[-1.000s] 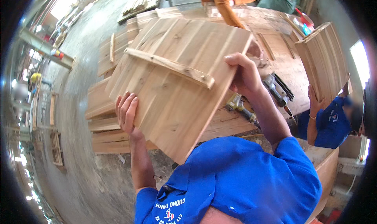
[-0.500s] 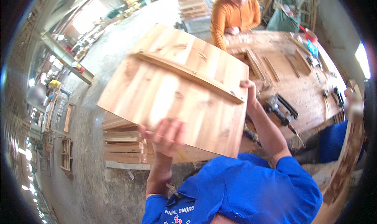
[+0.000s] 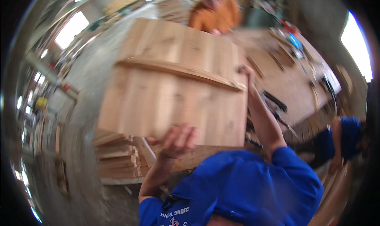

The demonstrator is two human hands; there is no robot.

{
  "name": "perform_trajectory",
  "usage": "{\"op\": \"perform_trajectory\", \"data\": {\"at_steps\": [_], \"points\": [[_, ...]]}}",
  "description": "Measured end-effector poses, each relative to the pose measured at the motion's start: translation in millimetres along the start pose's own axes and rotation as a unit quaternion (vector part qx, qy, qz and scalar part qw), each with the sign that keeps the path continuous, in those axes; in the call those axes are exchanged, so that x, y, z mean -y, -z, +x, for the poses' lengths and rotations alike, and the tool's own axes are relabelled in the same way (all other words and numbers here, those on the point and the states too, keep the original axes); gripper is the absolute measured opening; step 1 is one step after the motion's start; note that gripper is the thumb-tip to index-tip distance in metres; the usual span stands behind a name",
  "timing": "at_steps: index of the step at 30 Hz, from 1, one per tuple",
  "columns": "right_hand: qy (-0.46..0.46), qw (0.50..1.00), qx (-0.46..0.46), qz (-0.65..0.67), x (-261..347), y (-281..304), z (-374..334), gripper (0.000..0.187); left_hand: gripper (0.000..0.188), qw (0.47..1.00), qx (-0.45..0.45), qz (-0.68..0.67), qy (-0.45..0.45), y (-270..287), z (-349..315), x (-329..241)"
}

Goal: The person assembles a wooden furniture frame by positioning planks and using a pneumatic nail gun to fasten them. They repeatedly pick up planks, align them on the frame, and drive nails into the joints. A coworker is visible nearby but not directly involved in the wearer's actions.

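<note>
In the head view, the wooden panel (image 3: 170, 107) is held up in front of the chest, clear of the worktop (image 3: 304, 97). The right hand (image 3: 246, 72) pinches its right edge; the left hand (image 3: 178, 141) meets the lower edge with fingers bent, but blur hides whether it grips. Progress, as judged: the batten (image 3: 182, 70) already lies across the face and looks fixed, the panel is not yet set down, and whether any fastening is left I cannot tell
</note>
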State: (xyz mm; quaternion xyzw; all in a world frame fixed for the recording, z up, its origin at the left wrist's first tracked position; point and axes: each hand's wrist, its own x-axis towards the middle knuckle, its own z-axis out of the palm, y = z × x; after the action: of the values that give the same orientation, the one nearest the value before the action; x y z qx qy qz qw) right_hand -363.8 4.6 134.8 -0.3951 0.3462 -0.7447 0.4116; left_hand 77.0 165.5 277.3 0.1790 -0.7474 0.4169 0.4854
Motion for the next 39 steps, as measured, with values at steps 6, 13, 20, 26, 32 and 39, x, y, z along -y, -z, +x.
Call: {"op": "perform_trajectory", "data": {"at_steps": [6, 13, 20, 26, 32, 39], "points": [[-0.150, 0.954, 0.188, 0.179, 121, -180, -34, 0.056, 0.044, 0.993, -0.006, -0.024, 0.119, 30, -25, 41], [-0.211, 0.965, 0.101, 0.116, 166, -212, -57, 0.040, 0.031, 0.989, 0.024, -0.048, 0.138, 41, -9, 52], [-0.181, 0.931, 0.303, 0.093, 221, -277, -56, 0.080, 0.033, 0.955, -0.086, -0.088, 0.271, 83, 34, 138], [-0.228, 0.701, 0.650, -0.184, 109, -265, -125, 0.080, 0.039, 0.827, -0.277, -0.144, 0.467, 105, 73, 163], [-0.174, 0.925, 0.329, -0.079, 31, -277, -192, 0.079, 0.077, 0.614, -0.304, -0.227, 0.692, 120, 54, 118], [-0.217, 0.945, -0.023, 0.245, 60, -242, -201, 0.054, 0.051, 0.507, -0.358, -0.388, 0.681, 34, -1, 26]]}}
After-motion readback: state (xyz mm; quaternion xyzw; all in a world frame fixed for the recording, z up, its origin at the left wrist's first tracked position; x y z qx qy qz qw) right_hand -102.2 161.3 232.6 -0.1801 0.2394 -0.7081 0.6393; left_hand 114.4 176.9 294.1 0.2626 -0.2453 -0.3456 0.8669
